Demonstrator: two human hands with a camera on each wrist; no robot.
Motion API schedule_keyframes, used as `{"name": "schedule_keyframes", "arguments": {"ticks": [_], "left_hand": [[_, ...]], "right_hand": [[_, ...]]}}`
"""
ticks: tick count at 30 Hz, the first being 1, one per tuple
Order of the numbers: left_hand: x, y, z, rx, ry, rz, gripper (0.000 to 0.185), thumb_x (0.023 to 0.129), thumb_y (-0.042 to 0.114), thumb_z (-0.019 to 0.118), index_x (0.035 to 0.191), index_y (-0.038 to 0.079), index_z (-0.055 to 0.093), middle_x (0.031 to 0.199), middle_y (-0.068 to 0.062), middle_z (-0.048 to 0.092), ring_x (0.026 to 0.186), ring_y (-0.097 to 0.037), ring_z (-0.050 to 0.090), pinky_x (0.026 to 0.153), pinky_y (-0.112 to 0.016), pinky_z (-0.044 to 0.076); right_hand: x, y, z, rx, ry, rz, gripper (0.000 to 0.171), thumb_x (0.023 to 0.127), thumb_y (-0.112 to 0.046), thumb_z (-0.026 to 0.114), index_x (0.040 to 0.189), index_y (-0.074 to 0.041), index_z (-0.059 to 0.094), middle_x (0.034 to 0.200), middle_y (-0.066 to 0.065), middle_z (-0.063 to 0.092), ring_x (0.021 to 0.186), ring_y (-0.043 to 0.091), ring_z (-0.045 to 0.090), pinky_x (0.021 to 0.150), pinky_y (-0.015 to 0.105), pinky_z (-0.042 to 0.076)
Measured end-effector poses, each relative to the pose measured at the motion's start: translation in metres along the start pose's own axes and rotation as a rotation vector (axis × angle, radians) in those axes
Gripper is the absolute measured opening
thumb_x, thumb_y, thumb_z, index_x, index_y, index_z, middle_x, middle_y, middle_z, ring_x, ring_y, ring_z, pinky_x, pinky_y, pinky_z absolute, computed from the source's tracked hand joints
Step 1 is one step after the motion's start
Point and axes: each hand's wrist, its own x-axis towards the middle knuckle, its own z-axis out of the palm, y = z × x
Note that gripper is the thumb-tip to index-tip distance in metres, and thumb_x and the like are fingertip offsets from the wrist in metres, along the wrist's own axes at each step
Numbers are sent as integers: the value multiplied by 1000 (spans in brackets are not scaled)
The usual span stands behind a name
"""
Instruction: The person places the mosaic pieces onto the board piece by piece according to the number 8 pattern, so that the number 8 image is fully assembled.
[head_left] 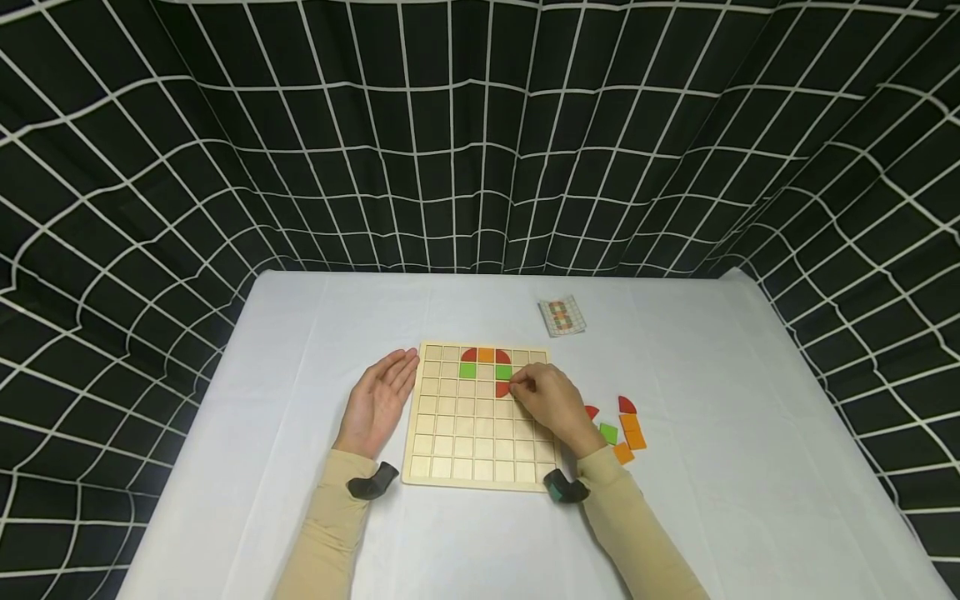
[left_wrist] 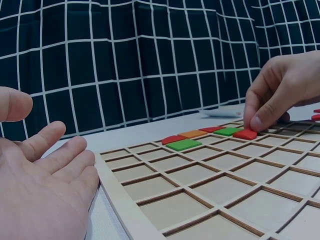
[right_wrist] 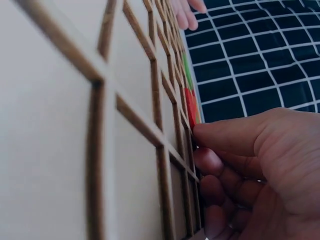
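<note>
Where the head view looks down on a table with a white cloth (head_left: 697,508), a square pale wooden board with a raised grid (head_left: 465,429) sits between two hands set well apart. Left hand (head_left: 378,404): palm up, fingers extended, holding nothing, just beside the board's left edge; contact with the rim cannot be told. Right hand (head_left: 551,404): over the board's right part, thumb and forefinger pinching the edge of a red quarter-circle tile (head_left: 502,389) at the third row from the far side, fifth column. Far row: a second red quarter-circle (head_left: 469,356), an orange square tile (head_left: 486,356), a third red quarter-circle (head_left: 503,357). Second row: two green square tiles (head_left: 468,370), one cell between them. Loose on the cloth, right of the board: two more red quarter-circles (head_left: 627,405), one partly behind the right hand, plus a loose green square (head_left: 608,433) and loose orange squares (head_left: 632,432). Beyond the board, a small card printed with a gridded pattern (head_left: 561,317). Black curtain with white grid lines (head_left: 465,125) behind.

Left wrist view: left palm and spread fingers near the board's corner; across the grid, right thumb and forefinger meet at the pinched tile. Whether it lies fully flat, cannot tell.

Right wrist view: thumb tip against the red tile, other fingers curled beneath; left fingertips show beyond the far end of the grid
</note>
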Motion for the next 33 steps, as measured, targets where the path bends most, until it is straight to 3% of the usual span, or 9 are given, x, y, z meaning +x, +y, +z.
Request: {"name": "schedule_keyframes", "arguments": {"ticks": [8, 14, 19, 22, 26, 33], "left_hand": [[0, 0, 1, 5, -4, 0, 55, 113, 27, 29, 155, -5, 14, 167, -18, 20, 157, -26, 22, 132, -30, 21], [0, 0, 1, 1, 1, -2, 56, 113, 27, 29, 156, -5, 12, 167, -18, 20, 157, -26, 22, 132, -30, 21], [0, 0, 1, 6, 3, -2, 56, 113, 28, 29, 156, -5, 14, 167, -17, 21, 157, -25, 23, 132, -29, 23], [0, 0, 1, 12, 2, -3, 56, 113, 28, 29, 156, -5, 14, 167, -17, 21, 157, -25, 23, 131, -29, 24], [0, 0, 1, 19, -1, -2, 56, 113, 28, 29, 156, -5, 13, 167, -17, 20, 157, -25, 23, 131, -29, 24], [-1, 0, 2, 12, 8, 1, 55, 113, 27, 30, 155, -5, 15, 166, -18, 21, 157, -26, 24, 131, -29, 25]], "right_hand": [[1, 2, 2, -4, 14, -4, 5, 94, -17, 71, 92, -14, 73, 83, -2, 66, 84, 17, 53, 69, 27, 45], [2, 3, 0, 46, -1, -11, 14, 94, -21, 71, 104, -11, 70, 84, -2, 66, 79, 14, 53, 67, 25, 44], [-1, 4, -19, 213, -62, 30, 27, 100, -26, 64, 119, -8, 65, 94, 6, 69, 74, 17, 58, 61, 25, 49], [-2, 7, -35, 269, -74, 45, 30, 102, -28, 60, 124, -8, 63, 99, 10, 69, 79, 23, 61, 59, 26, 50], [-5, 12, -54, 242, -74, 26, 30, 103, -26, 59, 126, -6, 64, 105, 10, 70, 96, 26, 63, 69, 27, 51], [-8, 23, -72, 199, -176, 15, 27, 103, -20, 58, 126, -9, 65, 108, 10, 68, 98, 27, 59, 71, 29, 54]]}}
